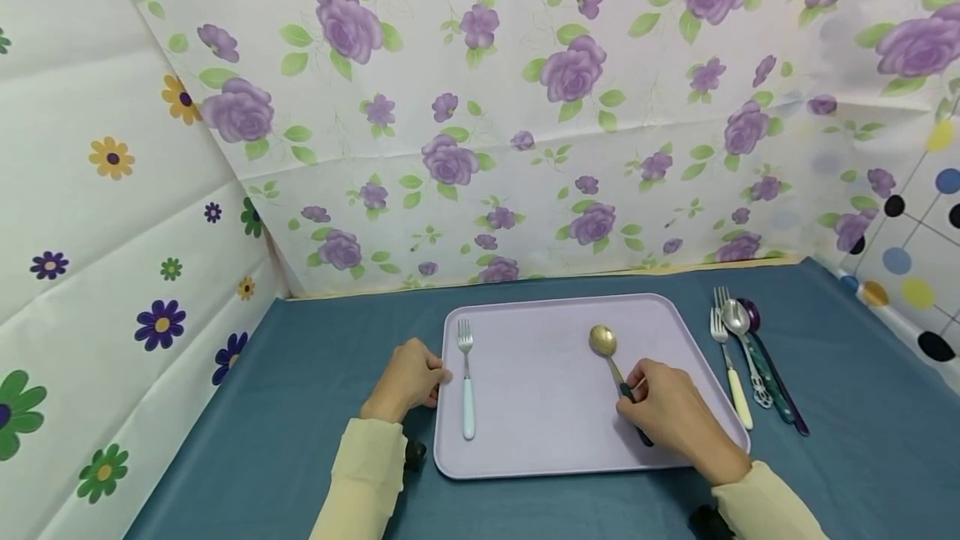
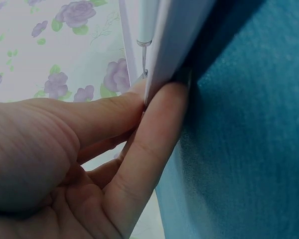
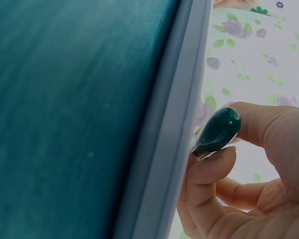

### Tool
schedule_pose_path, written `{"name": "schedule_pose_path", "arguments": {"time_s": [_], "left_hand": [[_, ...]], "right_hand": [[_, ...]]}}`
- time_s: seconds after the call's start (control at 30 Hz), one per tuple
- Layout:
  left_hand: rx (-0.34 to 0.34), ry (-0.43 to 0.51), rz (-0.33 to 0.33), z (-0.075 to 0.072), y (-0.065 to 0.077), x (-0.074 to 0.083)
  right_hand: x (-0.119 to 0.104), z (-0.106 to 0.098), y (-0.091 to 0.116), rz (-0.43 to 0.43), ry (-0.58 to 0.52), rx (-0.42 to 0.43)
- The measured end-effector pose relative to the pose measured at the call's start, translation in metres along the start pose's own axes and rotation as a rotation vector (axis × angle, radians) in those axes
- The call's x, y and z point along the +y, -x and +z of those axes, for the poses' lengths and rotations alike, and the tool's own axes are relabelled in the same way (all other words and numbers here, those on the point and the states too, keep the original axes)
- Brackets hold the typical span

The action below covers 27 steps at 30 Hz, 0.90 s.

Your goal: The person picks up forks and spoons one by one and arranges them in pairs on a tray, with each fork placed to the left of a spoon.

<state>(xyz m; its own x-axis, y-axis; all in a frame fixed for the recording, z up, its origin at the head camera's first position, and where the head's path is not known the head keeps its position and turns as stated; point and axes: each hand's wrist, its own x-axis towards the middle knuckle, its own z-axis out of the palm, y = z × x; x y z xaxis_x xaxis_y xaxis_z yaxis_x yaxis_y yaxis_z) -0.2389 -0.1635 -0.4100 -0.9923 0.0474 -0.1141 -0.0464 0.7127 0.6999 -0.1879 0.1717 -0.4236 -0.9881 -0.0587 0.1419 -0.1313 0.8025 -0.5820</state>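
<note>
A pale lilac tray [image 1: 540,407] lies on the blue cloth. My left hand [image 1: 408,379] pinches its left rim between thumb and fingers, as the left wrist view [image 2: 134,144] also shows. Just inside that rim lies a fork [image 1: 468,398] with a light blue handle, tines pointing away. Over the tray's right half, my right hand [image 1: 667,407] pinches the dark green handle of a spoon [image 1: 603,341] with a gold bowl. The spoon slants, its bowl toward the back. In the right wrist view, thumb and fingers hold the rounded green handle end [image 3: 220,130].
Right of the tray lie a fork [image 1: 738,398] with a cream handle, a silver spoon [image 1: 736,317] with an ornate handle, a purple spoon [image 1: 787,398] and another fork [image 1: 722,297], partly overlapped. Flowered sheets [image 1: 450,215] stand behind and at the left; a dotted one [image 1: 911,265] is at the right.
</note>
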Motion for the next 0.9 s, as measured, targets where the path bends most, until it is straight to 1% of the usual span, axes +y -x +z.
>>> {"name": "schedule_pose_path", "arguments": {"time_s": [0.17,0.3,0.9], "left_hand": [[-0.002,0.0,-0.012,0.0,0.0,-0.001],[-0.003,-0.004,-0.007,0.0,-0.001,-0.001],[-0.004,0.005,-0.004,0.0,-0.001,-0.001]], "right_hand": [[-0.002,0.003,-0.001,-0.012,-0.007,-0.004],[-0.004,0.003,-0.002,-0.018,-0.008,0.0],[-0.014,0.011,-0.005,0.006,-0.032,-0.016]]}}
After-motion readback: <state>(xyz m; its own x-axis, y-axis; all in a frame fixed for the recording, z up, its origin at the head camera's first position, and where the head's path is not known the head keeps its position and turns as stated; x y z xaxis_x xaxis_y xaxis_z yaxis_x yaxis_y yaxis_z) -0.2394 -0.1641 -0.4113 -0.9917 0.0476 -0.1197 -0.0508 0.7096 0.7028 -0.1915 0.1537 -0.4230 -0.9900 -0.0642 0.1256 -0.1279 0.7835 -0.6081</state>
